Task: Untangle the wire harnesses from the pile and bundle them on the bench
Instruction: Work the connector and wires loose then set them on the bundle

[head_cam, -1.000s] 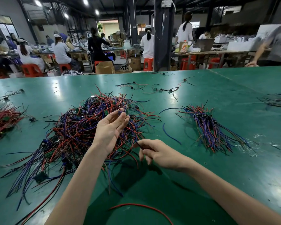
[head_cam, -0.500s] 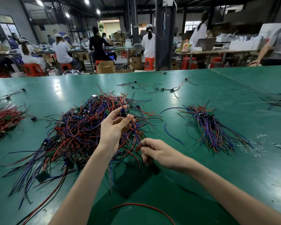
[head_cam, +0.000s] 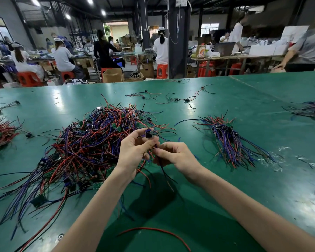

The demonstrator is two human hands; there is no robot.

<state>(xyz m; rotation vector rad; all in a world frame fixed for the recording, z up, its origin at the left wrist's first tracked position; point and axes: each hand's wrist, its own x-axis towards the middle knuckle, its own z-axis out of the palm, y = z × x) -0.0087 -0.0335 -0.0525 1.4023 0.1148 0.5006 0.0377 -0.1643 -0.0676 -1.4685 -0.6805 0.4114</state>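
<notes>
A big tangled pile of red, blue and black wire harnesses (head_cam: 84,148) lies on the green bench (head_cam: 207,206), left of centre. My left hand (head_cam: 135,151) is raised at the pile's right edge and pinches one harness by its small dark connector (head_cam: 148,132). My right hand (head_cam: 176,159) is close beside it and pinches the black wires (head_cam: 164,170) of that harness, which hang down from my fingers. A sorted bundle of harnesses (head_cam: 231,142) lies to the right, its wires fanned toward me.
Another red bundle (head_cam: 0,133) lies at the left edge and one more bundle (head_cam: 311,110) at the far right. Loose harnesses (head_cam: 178,100) are scattered at the back. A single red wire (head_cam: 153,231) lies near me. Seated people work at benches beyond.
My left hand closed on a connector and lifted it off the pile. My right hand moved up and left to meet it and took the hanging wires.
</notes>
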